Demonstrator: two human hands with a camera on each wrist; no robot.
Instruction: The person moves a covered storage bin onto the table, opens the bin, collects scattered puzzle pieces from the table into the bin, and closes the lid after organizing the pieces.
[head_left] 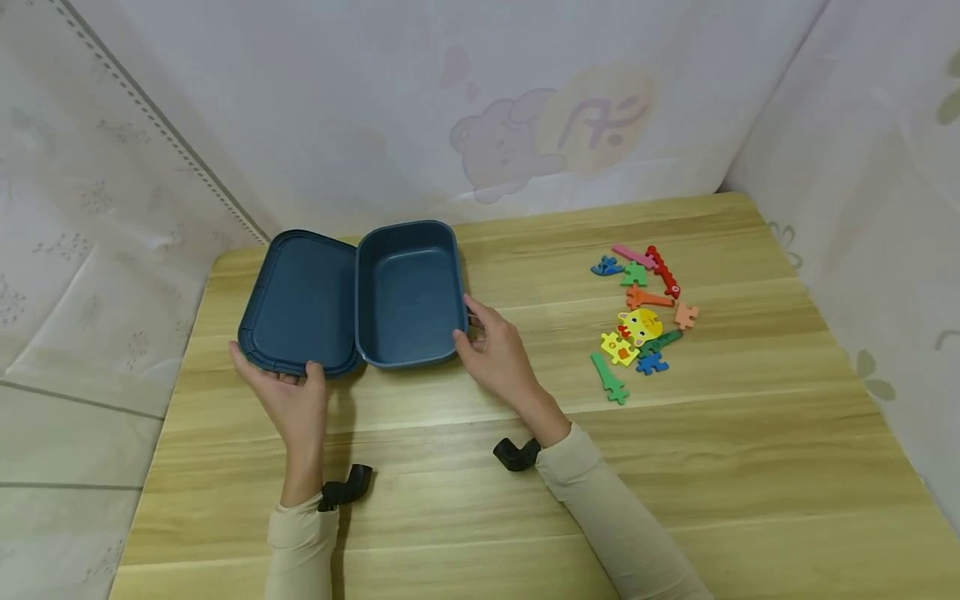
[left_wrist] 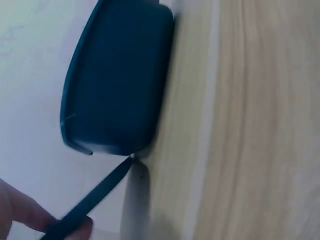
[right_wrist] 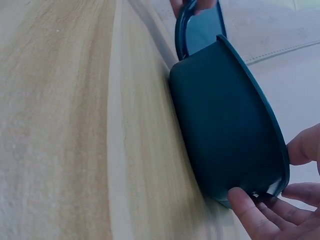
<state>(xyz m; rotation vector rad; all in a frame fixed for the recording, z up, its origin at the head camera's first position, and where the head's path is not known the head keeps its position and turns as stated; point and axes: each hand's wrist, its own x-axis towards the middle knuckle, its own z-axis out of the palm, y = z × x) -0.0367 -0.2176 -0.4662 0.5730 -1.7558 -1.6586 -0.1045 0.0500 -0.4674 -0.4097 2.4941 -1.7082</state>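
A dark blue plastic lid is held by the left hand at its near edge, with the thumb at the rim and the fingers partly hidden beneath. The lid is tilted in the left wrist view, its low edge close to the base of the box. Beside it stands the matching dark blue rectangular box, upright on the table, its open top showing a bare inside. The right hand grips the box's near right corner, thumb on the near side and fingers round the right wall.
On the right half of the wooden table lie several colourful puzzle pieces, among them a yellow animal head, a green strip and a red strip. Patterned curtains hang behind and at both sides.
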